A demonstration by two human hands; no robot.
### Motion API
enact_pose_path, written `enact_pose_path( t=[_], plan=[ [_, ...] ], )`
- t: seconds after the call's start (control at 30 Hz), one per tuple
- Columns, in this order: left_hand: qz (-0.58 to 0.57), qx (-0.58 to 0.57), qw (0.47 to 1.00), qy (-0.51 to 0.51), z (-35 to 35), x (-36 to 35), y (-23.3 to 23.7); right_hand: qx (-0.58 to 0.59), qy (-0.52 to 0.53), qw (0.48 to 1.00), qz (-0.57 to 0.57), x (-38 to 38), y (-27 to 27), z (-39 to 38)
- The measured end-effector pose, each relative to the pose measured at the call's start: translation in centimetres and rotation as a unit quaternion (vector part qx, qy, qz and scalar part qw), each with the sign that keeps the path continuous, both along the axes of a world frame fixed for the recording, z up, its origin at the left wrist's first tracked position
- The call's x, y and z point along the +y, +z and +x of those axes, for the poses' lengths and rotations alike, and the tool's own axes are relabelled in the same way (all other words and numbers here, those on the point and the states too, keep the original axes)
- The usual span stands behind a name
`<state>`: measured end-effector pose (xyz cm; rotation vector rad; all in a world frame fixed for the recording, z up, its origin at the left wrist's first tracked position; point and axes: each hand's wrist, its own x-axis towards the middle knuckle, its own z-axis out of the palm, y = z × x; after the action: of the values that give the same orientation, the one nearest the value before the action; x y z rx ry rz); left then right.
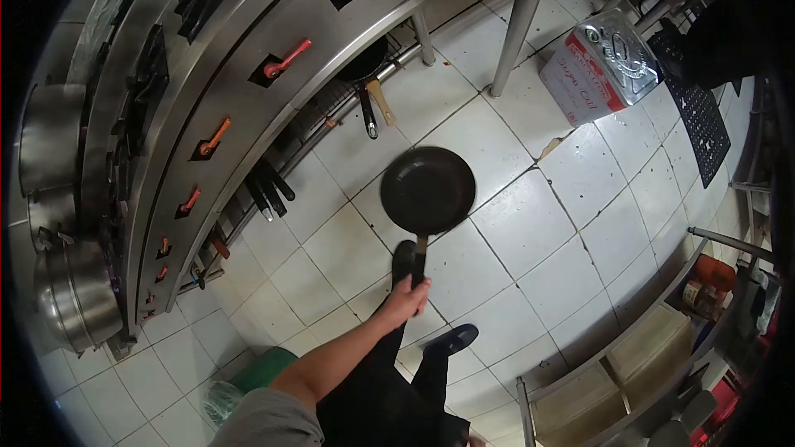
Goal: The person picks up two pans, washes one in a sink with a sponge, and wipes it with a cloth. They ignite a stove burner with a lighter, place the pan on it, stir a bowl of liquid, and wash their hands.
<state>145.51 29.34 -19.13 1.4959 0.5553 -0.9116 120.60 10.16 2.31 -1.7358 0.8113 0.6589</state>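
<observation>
My left hand (406,302) is closed around the handle of a dark frying pan (428,190). The pan hangs over the white tiled floor (530,232), its inside facing up. The left arm, in a grey sleeve, reaches in from the lower left. Only a sliver of my right hand (476,441) shows at the bottom edge; its fingers are hidden. Below the pan are two dark shoes, one (403,258) close to the handle and the other (462,338) lower right.
A steel stove (240,99) with red knobs runs along the left, large pots (74,290) beyond it. Pan handles (368,112) stick out below. An oil tin (600,66) stands upper right, a shelf with bins (650,348) lower right, a green container (265,368) lower left.
</observation>
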Motion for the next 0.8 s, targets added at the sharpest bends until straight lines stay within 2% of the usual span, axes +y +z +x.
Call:
enact_pose_path(
  t=[0.03,0.07,0.1,0.13,0.2,0.27,0.3,0.4,0.43,0.47,0.53,0.57,0.6,0.63,0.67,0.7,0.73,0.77,0.8],
  plan=[
    [-0.002,0.022,0.999,-0.029,-0.6,-0.4,0.5,0.002,-0.025,0.998,0.050,0.6,-2.4,4.4],
    [-0.004,0.045,0.997,-0.059,-1.0,-1.1,1.7,-0.020,-0.036,0.999,0.026,2.0,-9.5,2.3],
    [-0.008,0.058,0.995,-0.075,-1.1,-1.9,3.1,0.046,-0.107,0.985,0.130,3.1,-12.7,5.3],
    [-0.011,0.072,0.993,-0.092,-1.5,-2.5,4.0,0.123,-0.218,0.946,0.208,4.6,-13.8,9.8],
    [-0.024,0.123,0.982,-0.141,-3.6,-2.8,2.9,0.092,-0.369,0.842,0.384,6.5,-19.3,12.9],
    [-0.065,0.120,0.977,-0.167,-5.2,-2.3,1.6,0.088,-0.444,0.778,0.434,7.8,-21.6,15.5],
    [-0.080,0.152,0.967,-0.187,-5.4,-1.7,1.1,0.079,-0.398,0.826,0.390,7.9,-21.0,16.8],
    [-0.083,0.128,0.924,-0.352,-5.2,-0.8,-0.6,0.114,-0.395,0.797,0.442,7.8,-22.6,15.1],
    [-0.120,0.110,0.913,-0.373,-5.1,-0.2,-1.3,0.122,-0.428,0.776,0.447,7.6,-23.0,14.6],
    [-0.126,0.062,0.863,-0.486,-3.9,0.2,-1.9,0.130,-0.459,0.754,0.451,7.5,-23.2,14.4],
    [-0.242,0.108,0.778,-0.570,1.0,1.6,-3.5,0.145,-0.501,0.714,0.467,6.3,-24.1,13.4],
    [-0.183,0.071,0.808,-0.556,3.5,3.2,-5.7,0.155,-0.510,0.697,0.480,5.3,-25.2,12.2],
    [-0.104,-0.008,0.806,-0.582,6.0,4.9,-11.3,0.163,-0.519,0.679,0.493,5.0,-26.1,11.7],
    [-0.035,0.003,0.940,-0.339,9.7,6.5,-12.9,0.206,-0.517,0.708,0.436,4.8,-25.4,12.5],
    [-0.007,-0.054,0.996,-0.070,13.4,8.1,-14.4,0.211,-0.504,0.705,0.452,4.5,-25.9,11.9],
    [0.038,-0.090,0.995,0.005,18.2,9.5,-17.0,0.217,-0.491,0.702,0.468,3.9,-26.2,10.6],
    [0.250,-0.192,0.948,-0.048,22.6,11.9,-23.6,0.223,-0.478,0.699,0.483,3.7,-26.5,9.8],
    [0.312,-0.197,0.922,-0.122,27.8,11.6,-21.1,0.241,-0.491,0.716,0.435,3.8,-25.8,10.3],
    [0.104,-0.042,0.974,0.197,31.1,10.4,-19.9,0.243,-0.491,0.718,0.428,3.6,-25.3,10.4]
  ],
)
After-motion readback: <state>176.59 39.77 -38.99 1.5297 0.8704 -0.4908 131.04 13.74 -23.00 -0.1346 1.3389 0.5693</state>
